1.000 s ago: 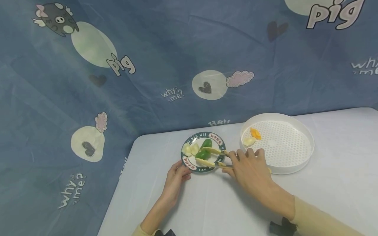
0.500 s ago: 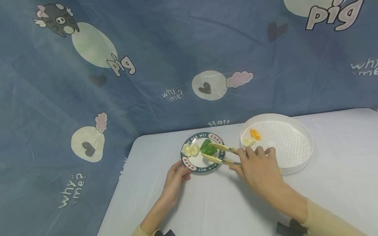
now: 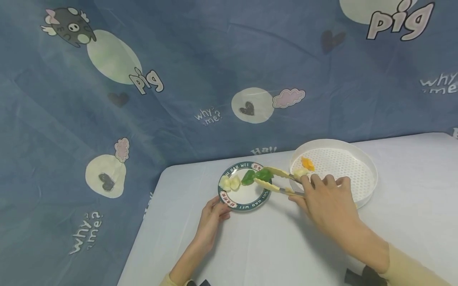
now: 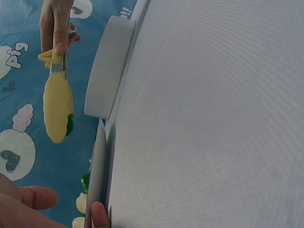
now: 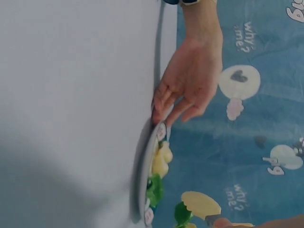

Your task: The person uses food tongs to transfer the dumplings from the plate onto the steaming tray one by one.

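Observation:
My right hand holds tongs with pale yellow scalloped tips and metal arms. Between the tips is a green piece that looks like bell pepper, lifted above the plate in both wrist views. My left hand grips the near left rim of a small round plate with a dark green patterned border. On that plate lie another green piece and two pale yellow lumps. The far side of the held piece is hidden by the tongs in the left wrist view.
Right of the plate stands a round white tray with a raised wall and perforated base. An orange piece and a pale yellow piece lie inside it, at its left. A blue printed cloth hangs behind the white table.
My right hand has moved right with the tongs, which have taken hold of one green piece and carried it towards the plate's right rim. The left hand has stayed at the plate.

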Available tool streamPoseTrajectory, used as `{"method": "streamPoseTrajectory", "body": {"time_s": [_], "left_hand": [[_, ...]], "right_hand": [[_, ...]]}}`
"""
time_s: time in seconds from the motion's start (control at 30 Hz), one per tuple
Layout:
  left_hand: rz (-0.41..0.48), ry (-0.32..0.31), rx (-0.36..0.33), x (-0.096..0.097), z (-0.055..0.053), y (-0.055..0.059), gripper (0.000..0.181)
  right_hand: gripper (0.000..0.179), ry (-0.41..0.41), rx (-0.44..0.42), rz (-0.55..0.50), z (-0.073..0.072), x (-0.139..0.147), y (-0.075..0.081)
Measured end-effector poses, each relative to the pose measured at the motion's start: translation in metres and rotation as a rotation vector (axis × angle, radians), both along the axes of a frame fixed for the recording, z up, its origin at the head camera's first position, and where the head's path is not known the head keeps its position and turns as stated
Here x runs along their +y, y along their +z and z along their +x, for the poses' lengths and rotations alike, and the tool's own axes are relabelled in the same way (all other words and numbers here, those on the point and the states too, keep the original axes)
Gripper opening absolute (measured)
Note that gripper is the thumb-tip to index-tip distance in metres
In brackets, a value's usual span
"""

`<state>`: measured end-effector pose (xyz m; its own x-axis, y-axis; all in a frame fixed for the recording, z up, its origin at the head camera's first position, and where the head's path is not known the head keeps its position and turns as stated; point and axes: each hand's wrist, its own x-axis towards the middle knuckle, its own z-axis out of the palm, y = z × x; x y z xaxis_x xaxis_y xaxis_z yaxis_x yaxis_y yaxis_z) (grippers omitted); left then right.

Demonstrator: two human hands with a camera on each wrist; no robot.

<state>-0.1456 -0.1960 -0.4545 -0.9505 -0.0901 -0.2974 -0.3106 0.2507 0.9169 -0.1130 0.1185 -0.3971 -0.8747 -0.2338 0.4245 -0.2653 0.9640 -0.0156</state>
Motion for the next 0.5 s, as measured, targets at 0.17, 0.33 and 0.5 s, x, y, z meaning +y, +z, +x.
{"method": "streamPoseTrajectory", "body": {"time_s": [0.17, 0.33, 0.5], "left_hand": [[-0.007, 0.006, 0.000, 0.001, 0.000, 0.001, 0.076], [-0.007, 0.004, 0.000, 0.002, 0.000, 0.001, 0.076], [-0.013, -0.006, 0.004, 0.000, 0.001, 0.001, 0.076]], "right_hand": [[0.053, -0.001, 0.062, -0.008, 0.001, 0.014, 0.004], [0.054, -0.026, 0.042, -0.023, -0.002, 0.028, 0.008], [0.053, -0.049, 0.046, -0.044, -0.004, 0.044, 0.009]]}}
